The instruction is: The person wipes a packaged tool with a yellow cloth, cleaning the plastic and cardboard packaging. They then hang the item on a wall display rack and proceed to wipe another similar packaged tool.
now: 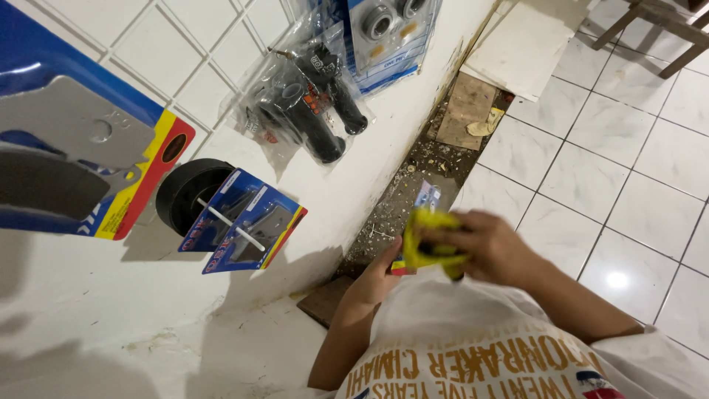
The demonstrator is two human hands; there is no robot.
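My right hand (493,247) is closed around a crumpled yellow wrapper or cloth (432,240) held in front of my chest. My left hand (380,279) grips the lower end of a flat packaged item (427,198) with a blue and clear card, which the yellow piece partly hides. Both hands touch the same bundle, and motion blur softens them. What the packet contains cannot be made out.
On the white wall hang packaged parts: a large blue, yellow and red card (81,148), a smaller blue card on a peg (247,222), a black roller (188,193), bagged black handlebar grips (310,103), a bearing pack (388,37). Debris fills a floor gap (413,185); white tiles (628,185).
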